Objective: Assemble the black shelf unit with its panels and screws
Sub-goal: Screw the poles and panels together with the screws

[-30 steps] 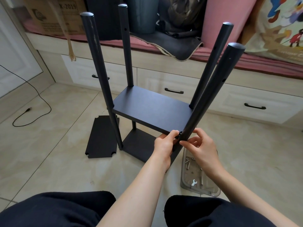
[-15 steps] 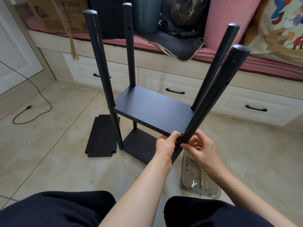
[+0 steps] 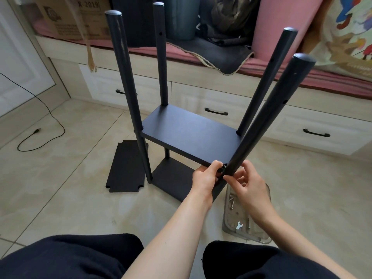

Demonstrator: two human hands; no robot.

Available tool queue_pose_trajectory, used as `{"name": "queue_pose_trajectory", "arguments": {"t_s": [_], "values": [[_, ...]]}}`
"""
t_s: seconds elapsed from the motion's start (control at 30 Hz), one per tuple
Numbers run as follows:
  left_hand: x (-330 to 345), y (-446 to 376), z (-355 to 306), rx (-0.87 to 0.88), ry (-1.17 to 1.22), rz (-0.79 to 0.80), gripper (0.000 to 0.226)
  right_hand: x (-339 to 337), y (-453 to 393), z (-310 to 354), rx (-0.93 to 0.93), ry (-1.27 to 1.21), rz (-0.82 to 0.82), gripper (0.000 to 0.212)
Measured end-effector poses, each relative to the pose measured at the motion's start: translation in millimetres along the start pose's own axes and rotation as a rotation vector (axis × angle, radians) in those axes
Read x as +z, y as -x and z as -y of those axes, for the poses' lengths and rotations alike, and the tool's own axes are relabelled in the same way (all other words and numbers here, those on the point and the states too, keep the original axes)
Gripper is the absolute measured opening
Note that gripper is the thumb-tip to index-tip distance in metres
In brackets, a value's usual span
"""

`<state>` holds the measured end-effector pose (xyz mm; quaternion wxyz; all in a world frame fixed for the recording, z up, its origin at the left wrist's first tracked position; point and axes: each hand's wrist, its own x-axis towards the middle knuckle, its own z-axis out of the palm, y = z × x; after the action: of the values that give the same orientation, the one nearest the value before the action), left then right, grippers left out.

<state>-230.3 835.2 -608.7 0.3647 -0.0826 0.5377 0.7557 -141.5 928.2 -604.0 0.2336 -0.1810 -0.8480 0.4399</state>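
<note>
On the tiled floor the black shelf unit [image 3: 193, 133] stands before white drawers [image 3: 217, 103], a spare panel [image 3: 125, 168] and a clear screw tray [image 3: 244, 216] beside it, a "-2019" carton [image 3: 74, 17] behind, while the left hand [image 3: 205, 178] and right hand [image 3: 248, 188] pinch the near pole's [image 3: 267, 113] joint (fastener hidden).

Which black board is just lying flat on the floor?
The black notched panel left of the shelf unit; the other boards are fixed between the round poles.

Head-worn wide-angle view, looking forward and down from close above both hands [image 3: 231, 180] at the shelf unit [image 3: 191, 133], tiled floor [image 3: 60, 188] and drawers [image 3: 221, 101] beyond.
</note>
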Motion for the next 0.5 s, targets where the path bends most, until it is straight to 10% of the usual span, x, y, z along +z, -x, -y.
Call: {"name": "queue_pose_trajectory", "arguments": {"t_s": [0.5], "values": [[1.9,3.3,-6.2,-0.014,0.031,0.036,0.017,-22.5,-25.5,-2.5,-0.154,0.11,0.186,0.039]]}}
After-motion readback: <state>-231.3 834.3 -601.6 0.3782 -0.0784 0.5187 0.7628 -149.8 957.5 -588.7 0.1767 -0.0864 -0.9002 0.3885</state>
